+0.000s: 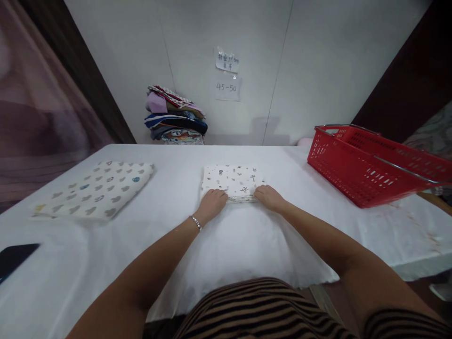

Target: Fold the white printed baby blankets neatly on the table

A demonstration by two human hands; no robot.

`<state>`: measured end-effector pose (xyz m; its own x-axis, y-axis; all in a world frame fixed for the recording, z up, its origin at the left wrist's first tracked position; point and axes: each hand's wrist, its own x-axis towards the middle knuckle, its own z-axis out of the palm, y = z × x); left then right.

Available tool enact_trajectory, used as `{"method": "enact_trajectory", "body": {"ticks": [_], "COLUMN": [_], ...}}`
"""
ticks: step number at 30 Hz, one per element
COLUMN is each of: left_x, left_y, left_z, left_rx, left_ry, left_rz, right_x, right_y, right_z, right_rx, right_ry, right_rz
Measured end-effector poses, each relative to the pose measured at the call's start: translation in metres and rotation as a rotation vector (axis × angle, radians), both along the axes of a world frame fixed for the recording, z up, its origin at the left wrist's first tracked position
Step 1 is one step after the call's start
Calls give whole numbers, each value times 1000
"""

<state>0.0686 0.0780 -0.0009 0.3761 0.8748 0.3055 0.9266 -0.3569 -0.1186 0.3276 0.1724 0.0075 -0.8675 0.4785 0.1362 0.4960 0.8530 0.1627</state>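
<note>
Head view: paired grip on a folded cloth (233, 179)

Your left hand (213, 201) is clamped on the near left corner; your right hand (270, 197) grips the near right one — a matched hold that probably keeps the layers flush; the folded cloth lies flat on the white-covered table (176, 188), squarely before you, likely so that you reach it evenly from both sides; a cloth with grey shapes (102, 188) lies to your left and a red basket (353, 172) stands to your right — both well apart, which seems to leave you working room.
</note>
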Motion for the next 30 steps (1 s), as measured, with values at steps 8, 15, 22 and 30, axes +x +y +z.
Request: {"method": "enact_trajectory", "body": {"ticks": [8,15,22,30], "left_x": [-2,-1,-7,-12], "left_y": [0,-7,-7,-12], "left_z": [-2,-3,-11,-16], "left_rx": [34,-38,-26,20], "left_ry": [44,-8,38,13], "left_rz": [-20,-4,-11,-25], "right_x": [3,8,16,23], "right_y": [0,-5,-11,-10], "right_z": [-13,-20,-27,-36], "right_rx": [44,18,16,72], "right_ry": [54,119,208,316], "right_rz": [-11,8,19,44]}}
